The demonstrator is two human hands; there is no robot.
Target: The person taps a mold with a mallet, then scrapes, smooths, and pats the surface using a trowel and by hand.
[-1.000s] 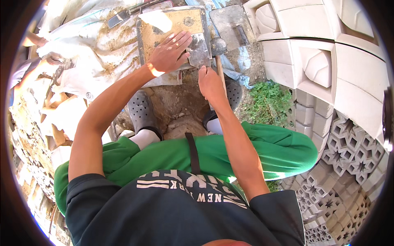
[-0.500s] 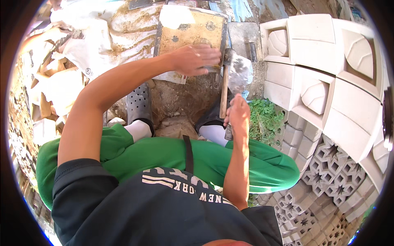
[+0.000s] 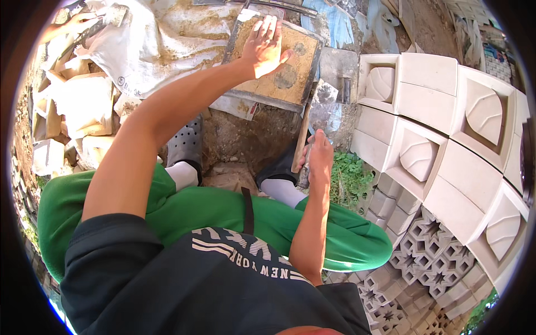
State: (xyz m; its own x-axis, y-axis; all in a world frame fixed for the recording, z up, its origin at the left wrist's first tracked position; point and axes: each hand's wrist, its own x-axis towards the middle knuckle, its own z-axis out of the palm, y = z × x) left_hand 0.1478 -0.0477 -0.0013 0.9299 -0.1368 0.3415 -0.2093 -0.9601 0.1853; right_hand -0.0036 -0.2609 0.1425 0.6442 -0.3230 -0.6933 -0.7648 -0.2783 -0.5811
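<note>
My left hand [image 3: 263, 49] is stretched out, fingers spread, over the far part of a square tan slab in a dark frame [image 3: 254, 89]. Whether the palm rests on it I cannot tell. In my right hand [image 3: 320, 157] is a trowel, its broad, smeared metal blade [image 3: 323, 103] pointing away from me, right of the slab. Close beside that hand a wooden handle [image 3: 302, 142] stands at a slant; its far end is partly hidden.
Pale moulded blocks [image 3: 427, 106] stand in rows on the right, above star-patterned blocks [image 3: 432, 251]. A dirty white sheet [image 3: 139, 50] and broken pieces [image 3: 89, 103] lie left. Another person's hand [image 3: 75, 24] shows far left. A grey plate [image 3: 338, 70] lies right of the slab.
My left hand has moved from the slab's near right edge toward its far side, fingers now spread. My right hand still holds the trowel. The whole view has shifted somewhat.
</note>
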